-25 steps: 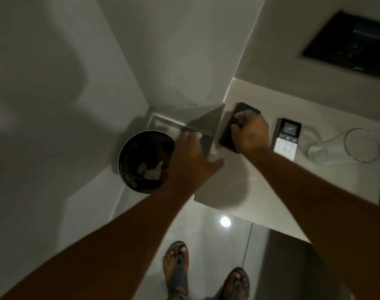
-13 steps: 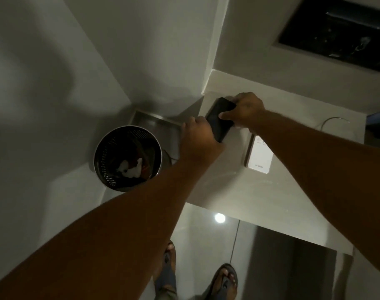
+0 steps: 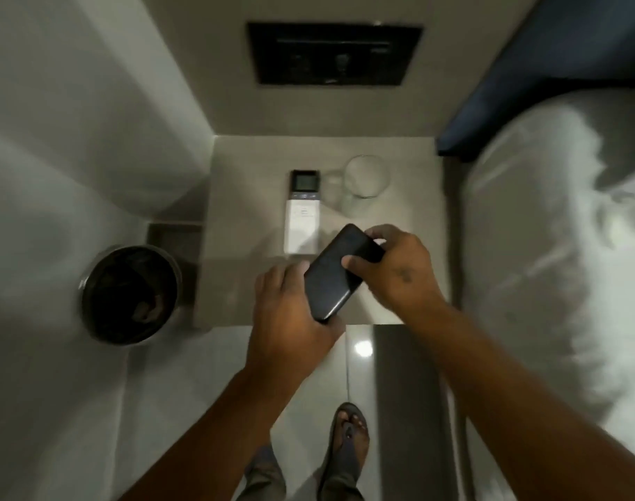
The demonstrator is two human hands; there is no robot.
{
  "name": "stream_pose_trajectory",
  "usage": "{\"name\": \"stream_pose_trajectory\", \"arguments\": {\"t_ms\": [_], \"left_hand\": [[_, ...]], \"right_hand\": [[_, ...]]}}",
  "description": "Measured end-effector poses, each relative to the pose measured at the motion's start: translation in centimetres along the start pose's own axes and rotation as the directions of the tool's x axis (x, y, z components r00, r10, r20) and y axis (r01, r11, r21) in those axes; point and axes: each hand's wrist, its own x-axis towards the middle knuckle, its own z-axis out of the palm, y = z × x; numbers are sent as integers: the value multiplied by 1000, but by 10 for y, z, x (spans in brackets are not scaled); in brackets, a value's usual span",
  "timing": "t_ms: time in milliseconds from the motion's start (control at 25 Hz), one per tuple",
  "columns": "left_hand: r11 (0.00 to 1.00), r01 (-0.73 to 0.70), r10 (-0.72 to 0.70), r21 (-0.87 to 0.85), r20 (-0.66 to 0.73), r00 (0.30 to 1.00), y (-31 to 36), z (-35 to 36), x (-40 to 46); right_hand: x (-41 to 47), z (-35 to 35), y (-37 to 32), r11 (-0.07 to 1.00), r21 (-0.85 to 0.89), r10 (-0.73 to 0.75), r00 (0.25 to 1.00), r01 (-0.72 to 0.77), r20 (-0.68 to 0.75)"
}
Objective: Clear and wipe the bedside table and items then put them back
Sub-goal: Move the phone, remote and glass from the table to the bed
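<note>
A: Black mesh bin (image 3: 129, 294) at far left on the floor; its contents are too dark to make out.

B: And the hands?

A: Above the beige desk (image 3: 236, 283), near its front edge, the left hand (image 3: 290, 320) cups the lower end of a black phone (image 3: 339, 273), its fingers (image 3: 272, 280) curled beneath and mostly hidden. The right hand (image 3: 399, 273) pinches the upper end, thumb on the face, fingers (image 3: 377, 231) closed round the edge.

B: Behind them?

A: A white remote (image 3: 302, 211) lies flat, beside a clear glass (image 3: 363, 182), faint and hard to see. The bed (image 3: 562, 247) at right is blurred.
</note>
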Motion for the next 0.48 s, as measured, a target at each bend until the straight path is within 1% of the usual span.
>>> {"name": "stream_pose_trajectory", "arguments": {"t_ms": [80,160,240,280,360,400,480], "left_hand": [[994,-104,106,-31,74,992,49,18,-12],[970,-228,237,-80,126,963,98,41,-15],[920,-379,391,-97,162,906,151,70,-11],[889,-448,457,-93,174,872,176,84,-6],[841,-530,539,-106,230,810,222,110,6],[822,-559,565,-109,281,776,241,123,13],[777,-624,610,-82,342,715,266,141,26]], "right_hand": [[-27,-56,37,995,83,73,991,-64,-115],[-46,-112,70,984,149,126,965,-93,-230],[-56,-168,107,968,219,198,909,-122,-368],[-57,-192,126,951,277,247,877,-137,-413],[-54,-229,156,901,404,348,822,-160,-451],[-52,-244,169,877,450,392,792,-169,-468],[-45,-258,189,849,487,458,749,-208,-479]]}}
